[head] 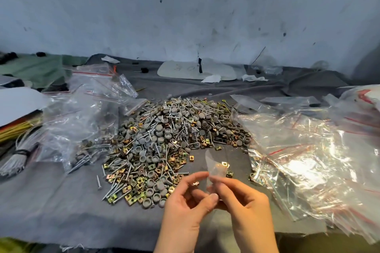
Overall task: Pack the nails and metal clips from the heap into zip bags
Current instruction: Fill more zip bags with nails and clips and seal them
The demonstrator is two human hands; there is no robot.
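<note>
Grey cloth covers the work surface, with a pale, dark-flecked wall rising behind it. Head view: at the centre of the cloth lies a broad heap of silver nails, grey round caps and brass-coloured square metal clips. On the near side of the heap, just beside its edge, both hands are raised over the cloth. The right hand pinches the lower part of a small clear plastic zip bag between thumb and forefinger, with the other fingers curled beneath, and the bag stands upright above the fingertips. The left hand has its fingers curled, and a loose metal clip sits gripped among them, with the forefinger tip close to the bag. Whether that forefinger touches the film cannot be told. Two clips show through or beside the bag, and it cannot be told whether either is inside it. To the right of the heap, touching its edge, spreads a large pile of clear zip bags with red strips. To the left of the heap lie clear bags holding nails and clips, and further left a tied bundle of grey strands. Beyond the heap, near the wall, rests a flat white board with scraps of white paper beside it.
</note>
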